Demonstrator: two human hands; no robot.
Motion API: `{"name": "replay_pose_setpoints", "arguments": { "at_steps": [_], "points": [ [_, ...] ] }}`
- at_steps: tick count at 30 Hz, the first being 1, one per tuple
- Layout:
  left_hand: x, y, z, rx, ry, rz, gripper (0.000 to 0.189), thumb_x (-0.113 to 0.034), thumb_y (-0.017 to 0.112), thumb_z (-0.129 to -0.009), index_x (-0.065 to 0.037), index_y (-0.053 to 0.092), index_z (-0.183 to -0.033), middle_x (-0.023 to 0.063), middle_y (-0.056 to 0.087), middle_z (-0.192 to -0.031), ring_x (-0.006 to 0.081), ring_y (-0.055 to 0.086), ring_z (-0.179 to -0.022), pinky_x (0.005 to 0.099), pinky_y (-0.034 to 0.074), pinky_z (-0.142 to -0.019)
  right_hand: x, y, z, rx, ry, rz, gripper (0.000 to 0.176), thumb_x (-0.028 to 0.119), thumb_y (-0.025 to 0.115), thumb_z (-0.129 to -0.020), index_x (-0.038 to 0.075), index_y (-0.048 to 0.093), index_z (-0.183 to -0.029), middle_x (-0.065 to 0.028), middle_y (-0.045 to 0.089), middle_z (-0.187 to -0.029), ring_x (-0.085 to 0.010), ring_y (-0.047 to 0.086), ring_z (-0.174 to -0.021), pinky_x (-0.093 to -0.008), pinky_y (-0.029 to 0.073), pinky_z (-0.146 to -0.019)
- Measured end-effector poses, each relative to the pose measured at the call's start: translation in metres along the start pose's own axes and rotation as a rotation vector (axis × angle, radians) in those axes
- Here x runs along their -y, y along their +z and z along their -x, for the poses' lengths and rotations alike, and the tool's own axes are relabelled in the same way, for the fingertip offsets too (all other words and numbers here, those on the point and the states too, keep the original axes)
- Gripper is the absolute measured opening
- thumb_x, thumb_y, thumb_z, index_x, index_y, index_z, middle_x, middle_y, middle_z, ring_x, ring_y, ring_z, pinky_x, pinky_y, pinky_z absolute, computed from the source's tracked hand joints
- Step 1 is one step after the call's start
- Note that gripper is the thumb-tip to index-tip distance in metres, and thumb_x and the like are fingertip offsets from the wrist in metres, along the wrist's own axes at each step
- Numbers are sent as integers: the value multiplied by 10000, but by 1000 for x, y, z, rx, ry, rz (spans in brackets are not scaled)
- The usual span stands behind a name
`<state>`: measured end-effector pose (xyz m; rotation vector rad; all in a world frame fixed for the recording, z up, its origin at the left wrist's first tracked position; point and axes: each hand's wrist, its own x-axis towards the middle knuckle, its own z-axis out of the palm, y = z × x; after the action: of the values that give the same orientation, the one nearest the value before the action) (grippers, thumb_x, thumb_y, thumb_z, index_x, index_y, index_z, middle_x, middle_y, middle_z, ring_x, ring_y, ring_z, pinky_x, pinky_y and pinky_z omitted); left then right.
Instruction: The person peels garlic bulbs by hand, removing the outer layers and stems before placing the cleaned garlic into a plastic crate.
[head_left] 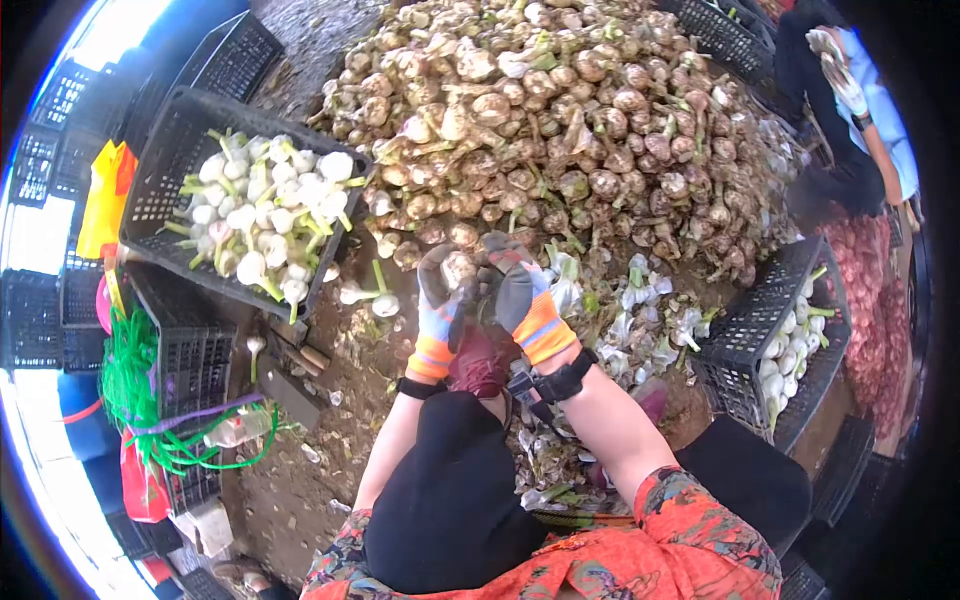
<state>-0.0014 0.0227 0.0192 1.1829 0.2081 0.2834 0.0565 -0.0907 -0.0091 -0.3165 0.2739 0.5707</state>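
My left hand (440, 300), in a grey, blue and orange glove, has its fingers wrapped round a garlic bulb (459, 270) at the near edge of the big heap of unpeeled garlic (560, 130). Close to its right is my right hand (518, 285), in a matching glove, with its fingers bent towards the bulb. Whether its fingertips grip anything is hidden. A few cleaned white bulbs (384, 304) lie on the ground left of my hands.
A black crate (165, 245) of white garlic stands at the left, another crate (735, 350) at the right. Peeled skins (640, 300) litter the ground. Green string (130, 375) hangs on a crate at far left. Another person's arm (880, 150) shows at upper right.
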Motion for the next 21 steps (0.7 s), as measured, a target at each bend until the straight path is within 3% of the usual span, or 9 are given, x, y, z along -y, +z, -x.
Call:
{"name": "replay_pose_setpoints", "arguments": {
  "at_steps": [3,4,6,7,8,12,15,18,21],
  "points": [
    [-10,14,-5,-76,205,-341,489,-31,586,-816,-33,353,-1247,62,475,-1119,137,530,-936,263,456,-821,17,2,13,-210,-196,573,261,173,604,-806,46,567,-1031,-63,604,-981,-174,589,-898,-278,478,-785],
    [-16,17,-1,-86,-117,243,556,1,606,-780,-30,331,-1262,77,459,-1154,155,511,-1001,280,431,-878,17,-3,14,-221,-196,577,261,173,604,-806,46,567,-1031,-63,604,-981,-174,589,-898,-278,478,-785],
    [-9,17,0,34,-101,-51,609,49,625,-735,-25,331,-1264,82,432,-1200,171,460,-1099,305,403,-937,17,5,21,185,-168,1115,233,184,601,-827,40,574,-1008,-33,604,-946,-119,588,-842,-242,486,-739],
    [5,10,-3,166,164,-73,601,85,610,-726,-23,354,-1259,90,449,-1227,192,486,-1093,309,405,-945,13,12,24,30,35,354,196,154,588,-838,44,583,-1000,-45,606,-979,-119,585,-870,-264,488,-760],
    [6,10,-3,175,165,-71,601,85,610,-726,-23,354,-1259,90,449,-1227,192,486,-1093,309,405,-945,20,24,28,30,26,354,196,154,588,-838,44,583,-1000,-45,606,-979,-119,585,-870,-264,488,-760],
    [3,14,3,147,141,-153,645,150,618,-658,-31,382,-1231,93,428,-1272,207,440,-1170,328,389,-968,36,37,31,-36,68,692,199,180,557,-860,90,596,-1034,-30,632,-972,-143,611,-849,-294,493,-764],
    [2,18,-3,191,287,-394,572,156,625,-650,-51,436,-1149,109,433,-1257,230,449,-1167,348,414,-949,29,5,13,253,-578,1540,195,247,538,-858,207,614,-1034,-20,658,-901,-186,625,-742,-340,501,-712],
    [4,22,-1,150,305,-254,554,158,632,-641,-56,453,-1120,114,439,-1242,237,465,-1150,355,421,-940,37,21,29,85,-300,1664,214,255,474,-905,163,603,-1048,-39,658,-917,-189,630,-772,-329,503,-730],
    [4,18,0,173,311,-322,523,142,643,-612,-35,480,-1076,150,458,-1200,258,454,-1158,347,388,-957,36,22,34,71,-156,851,240,211,495,-906,83,574,-1093,-65,653,-917,-180,625,-832,-308,495,-769]
  ]
}}
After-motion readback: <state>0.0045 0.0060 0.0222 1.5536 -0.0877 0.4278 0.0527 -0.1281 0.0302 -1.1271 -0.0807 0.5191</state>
